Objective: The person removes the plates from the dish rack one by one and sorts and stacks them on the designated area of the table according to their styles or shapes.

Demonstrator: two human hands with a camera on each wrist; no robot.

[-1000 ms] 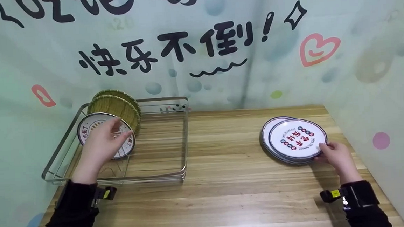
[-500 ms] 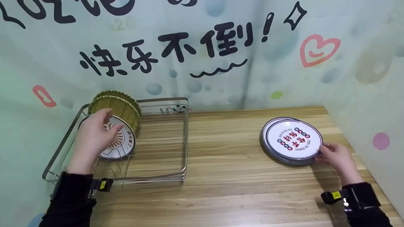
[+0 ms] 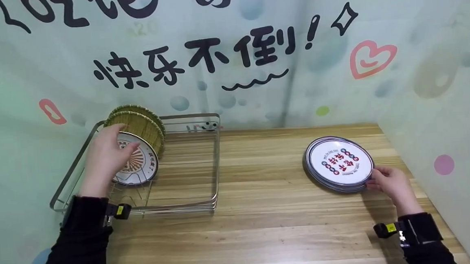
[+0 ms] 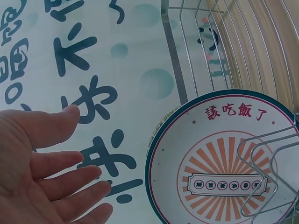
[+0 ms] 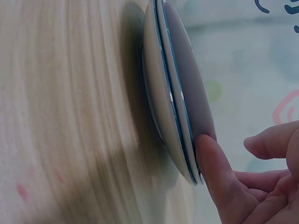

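Observation:
In the metal wire rack (image 3: pixel 217 161), a white plate (image 4: pixel 215 116) with an orange sunburst and red lettering stands tilted on edge between bent wires. My left hand (image 3: pixel 107 152) hovers over its upper left part in the head view, fingers and thumb apart and nothing between them. The left wrist view shows that hand (image 4: pixel 56 168) beside the plate, palm visible. On the right, my right hand (image 3: pixel 391 181) touches the edge of a stack of white, blue-rimmed plates (image 3: pixel 339 162). One fingertip (image 5: pixel 209 151) is at the stack's rim; another digit stands off in the air.
Two round woven trays (image 3: pixel 153 129) stand upright behind the plate in the rack. Wood-grain table (image 3: pixel 262 179) lies between rack and stack. A printed cloth wall (image 3: pixel 200 97) with black lettering rises behind the table and along both sides.
The top plate on the right has slid left until it sits over the stack, the right hand staying at its edge. My left hand has moved left and slightly up, away from the plate's middle.

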